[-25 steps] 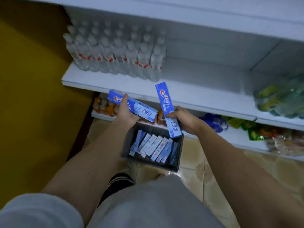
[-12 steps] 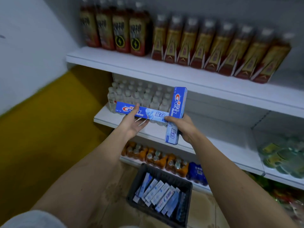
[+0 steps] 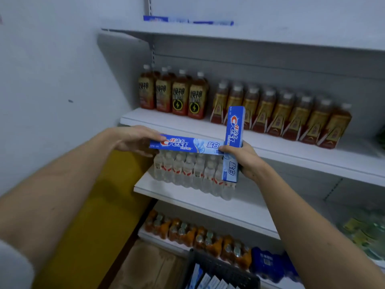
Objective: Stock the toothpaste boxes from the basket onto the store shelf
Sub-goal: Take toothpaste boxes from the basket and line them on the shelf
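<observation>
My left hand point(image 3: 133, 138) grips one end of a blue Crest toothpaste box point(image 3: 187, 146) held level in front of the shelves. My right hand point(image 3: 243, 158) holds a second blue toothpaste box point(image 3: 234, 138) upright, its thumb touching the right end of the level box. The two boxes meet in a cross shape. The dark basket point(image 3: 220, 268) sits on the floor at the bottom edge, with several more boxes inside. On the top shelf point(image 3: 229, 32) lie blue toothpaste boxes point(image 3: 187, 19).
Brown drink bottles point(image 3: 270, 109) fill the shelf behind the hands. Clear water bottles point(image 3: 187, 172) stand on the shelf below, orange bottles point(image 3: 198, 234) lower down. A white wall point(image 3: 52, 69) and yellow panel point(image 3: 93, 215) are on the left.
Both hands have risen with their boxes and the view has tilted up, bringing the top shelf into sight. The basket has slid to the bottom edge.
</observation>
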Demonstrator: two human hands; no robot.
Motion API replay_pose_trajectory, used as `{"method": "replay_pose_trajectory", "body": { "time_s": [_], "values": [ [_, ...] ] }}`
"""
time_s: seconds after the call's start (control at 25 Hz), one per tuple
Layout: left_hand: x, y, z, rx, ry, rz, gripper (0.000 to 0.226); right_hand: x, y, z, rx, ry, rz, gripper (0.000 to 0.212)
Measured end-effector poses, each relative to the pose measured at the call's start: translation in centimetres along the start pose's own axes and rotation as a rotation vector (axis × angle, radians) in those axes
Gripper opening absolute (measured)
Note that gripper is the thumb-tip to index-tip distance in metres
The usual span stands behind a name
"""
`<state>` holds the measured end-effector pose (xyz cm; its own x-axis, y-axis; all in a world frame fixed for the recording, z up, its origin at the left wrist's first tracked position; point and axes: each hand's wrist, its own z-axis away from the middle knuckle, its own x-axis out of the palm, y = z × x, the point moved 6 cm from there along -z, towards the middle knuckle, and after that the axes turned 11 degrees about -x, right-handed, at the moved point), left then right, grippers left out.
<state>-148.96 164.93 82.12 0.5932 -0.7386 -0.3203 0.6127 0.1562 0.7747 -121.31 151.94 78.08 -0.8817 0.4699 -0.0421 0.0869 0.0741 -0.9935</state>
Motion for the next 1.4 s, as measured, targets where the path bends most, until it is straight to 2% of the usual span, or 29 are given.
{"method": "replay_pose_trajectory", "body": {
  "time_s": [0.08,0.12,0.28,0.44,0.56,0.64,0.76,0.8,0.88,0.96,1.16,1.4],
  "values": [
    [-0.6,2.2,1.5,-0.014,0.013,-0.293,0.049,0.8,-1.8,-0.2,-0.024,-0.018,0.034,0.029],
    [-0.6,3.2,1.9,-0.017,0.026,-0.377,0.044,1.3,-2.4,-0.2,-0.033,-0.028,0.042,0.029],
    [-0.1,5.8,1.8,-0.021,0.024,-0.55,0.061,1.8,-4.7,-0.6,-0.041,-0.085,0.077,0.032],
    [-3.0,10.7,1.6,0.079,0.077,-0.503,0.042,0.0,-10.1,-3.4,-0.111,-0.107,0.155,0.049],
    [-6.5,15.4,2.9,0.152,0.18,-0.434,0.033,-2.3,-16.7,-5.9,-0.243,-0.075,0.234,0.046],
    [-8.5,18.7,4.1,0.212,0.243,-0.402,0.039,-3.7,-20.8,-7.4,-0.304,-0.094,0.32,0.044],
    [-11.0,22.8,5.6,0.312,0.328,-0.34,0.066,-5.2,-25.7,-9.4,-0.346,-0.123,0.445,0.04],
    [-11.8,24.0,5.9,0.345,0.365,-0.323,0.067,-5.7,-27.1,-10.2,-0.357,-0.119,0.48,0.039],
    [-13.3,26.1,6.1,0.389,0.456,-0.296,0.051,-6.4,-29.7,-11.5,-0.369,-0.109,0.531,0.035],
    [-14.6,27.9,6.1,0.405,0.541,-0.296,0.039,-6.7,-31.9,-12.7,-0.384,-0.098,0.582,0.031],
    [-17.8,31.4,4.7,0.419,0.649,-0.349,0.041,-5.1,-35.9,-16.8,-0.483,-0.051,0.696,0.02],
    [-23.7,34.6,-0.7,0.424,0.672,-0.415,0.036,-0.7,-37.7,-24.9,-0.541,-0.029,1.001,0.036]
  ]
}}
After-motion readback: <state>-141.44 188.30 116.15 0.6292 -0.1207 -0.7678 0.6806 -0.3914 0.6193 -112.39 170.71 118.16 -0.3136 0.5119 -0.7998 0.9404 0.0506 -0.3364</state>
